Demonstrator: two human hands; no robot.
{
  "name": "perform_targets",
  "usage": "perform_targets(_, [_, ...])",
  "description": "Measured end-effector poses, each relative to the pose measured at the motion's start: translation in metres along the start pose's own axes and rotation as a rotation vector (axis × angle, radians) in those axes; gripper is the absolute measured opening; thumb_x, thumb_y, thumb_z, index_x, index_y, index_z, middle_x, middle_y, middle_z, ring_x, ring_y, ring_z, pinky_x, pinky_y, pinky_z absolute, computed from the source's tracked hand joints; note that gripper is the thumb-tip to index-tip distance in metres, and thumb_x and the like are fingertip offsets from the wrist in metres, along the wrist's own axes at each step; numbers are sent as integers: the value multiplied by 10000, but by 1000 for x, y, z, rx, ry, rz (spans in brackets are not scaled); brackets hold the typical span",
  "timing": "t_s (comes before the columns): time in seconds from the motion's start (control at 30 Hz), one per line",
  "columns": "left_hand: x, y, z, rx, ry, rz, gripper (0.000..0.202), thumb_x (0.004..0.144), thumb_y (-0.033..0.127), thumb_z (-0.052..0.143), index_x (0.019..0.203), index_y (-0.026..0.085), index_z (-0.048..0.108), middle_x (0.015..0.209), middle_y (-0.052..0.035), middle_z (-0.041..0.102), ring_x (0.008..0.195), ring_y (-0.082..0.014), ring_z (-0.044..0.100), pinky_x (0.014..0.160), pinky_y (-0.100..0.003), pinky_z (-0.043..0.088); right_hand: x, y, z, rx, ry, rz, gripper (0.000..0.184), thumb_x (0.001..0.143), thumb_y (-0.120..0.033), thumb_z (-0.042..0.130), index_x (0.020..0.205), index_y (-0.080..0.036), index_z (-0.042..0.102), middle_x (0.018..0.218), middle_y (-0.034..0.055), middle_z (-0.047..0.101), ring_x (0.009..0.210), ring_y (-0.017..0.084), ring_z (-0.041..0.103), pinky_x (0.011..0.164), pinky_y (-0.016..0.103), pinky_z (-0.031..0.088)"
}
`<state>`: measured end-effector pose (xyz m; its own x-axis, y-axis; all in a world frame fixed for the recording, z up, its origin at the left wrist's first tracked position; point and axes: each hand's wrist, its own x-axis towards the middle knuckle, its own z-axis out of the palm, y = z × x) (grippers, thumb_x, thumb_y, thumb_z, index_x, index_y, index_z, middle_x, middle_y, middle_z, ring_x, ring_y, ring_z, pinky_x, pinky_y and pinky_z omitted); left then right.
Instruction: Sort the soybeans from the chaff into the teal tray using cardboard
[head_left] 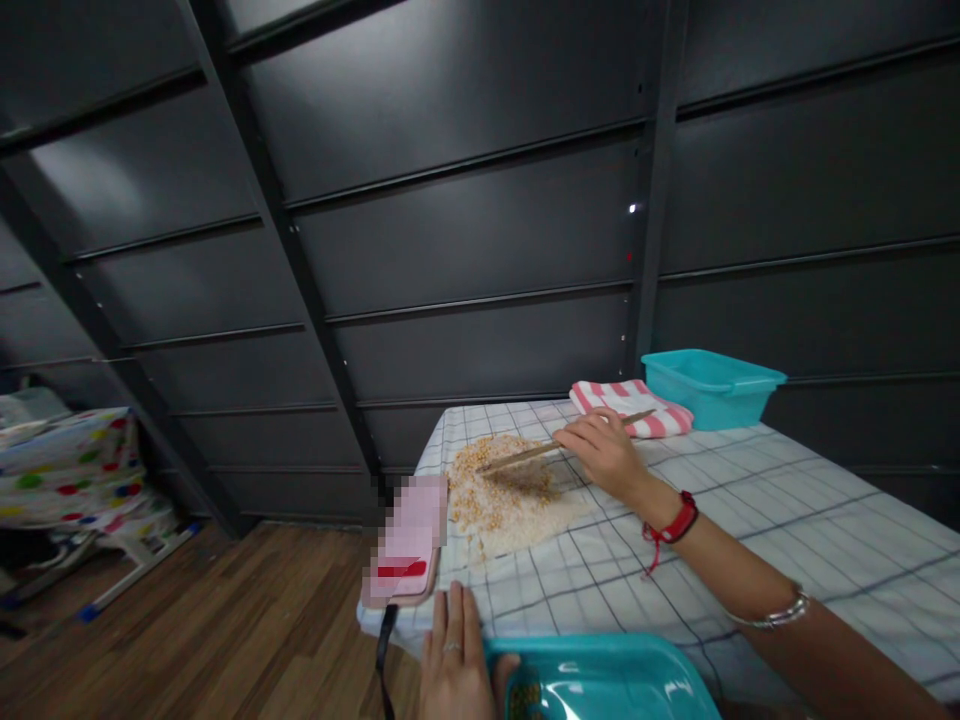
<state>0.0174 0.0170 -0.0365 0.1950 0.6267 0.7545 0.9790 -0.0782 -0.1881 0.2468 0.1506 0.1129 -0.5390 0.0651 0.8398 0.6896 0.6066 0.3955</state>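
Note:
My right hand (600, 450) is closed around a thin wooden stick (525, 456). The stick's far tip rests in a spread pile of white rice-like grains mixed with yellow kernels (499, 495) on the checked cloth. At the bottom edge, my left hand (457, 655) is at the left corner of a teal plastic bin (600, 645). Its fingers point forward outside the rim and its thumb hooks over the inside, gripping the wall. Small greenish-brown grains (525, 695) lie in the bin's left part; the frame cuts off the rest.
A pink phone (409, 540) with a black strap (385, 650) lies at the table's left edge. At the back right are a folded pink-and-white striped towel (660, 418) and another teal bin (712, 385). Dark metal panels stand behind; another covered table (67, 470) is far left.

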Motion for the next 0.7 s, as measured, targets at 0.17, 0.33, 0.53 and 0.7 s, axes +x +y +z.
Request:
perform_targets(0.17, [-1, 2, 4, -43, 24, -3, 395, 776, 264, 466, 1128, 90, 505, 1072, -161, 642, 1006, -296, 569, 755, -407, 483, 1, -2, 3, -5, -21, -13, 274, 808, -51, 334, 861, -189, 565, 691, 13, 557, 717, 154, 456, 746, 326, 335])
perform_targets(0.33, [-3, 3, 7, -59, 36, -17, 490, 791, 266, 443, 1241, 77, 401, 1077, -164, 637, 1009, -302, 566, 762, -420, 477, -3, 6, -3, -15, 27, 29, 286, 784, -25, 330, 887, -175, 550, 728, 23, 571, 727, 160, 455, 778, 346, 331])
perform_targets(0.53, [-2, 4, 7, -76, 40, -32, 628, 801, 273, 425, 1347, 50, 209, 1076, -182, 635, 990, -310, 577, 753, -424, 475, -1, 2, 10, -25, 34, 58, 284, 793, -30, 339, 900, -181, 554, 766, 30, 584, 750, 166, 462, 757, 343, 328])
perform_targets(0.7, [-1, 2, 8, -63, 40, -21, 640, 817, 292, 408, 1364, 71, 160, 1071, -174, 638, 982, -296, 586, 764, -404, 474, 1, -2, 7, 23, -26, -4, 281, 763, -26, 345, 856, -181, 560, 709, 17, 568, 740, 158, 465, 770, 335, 339])
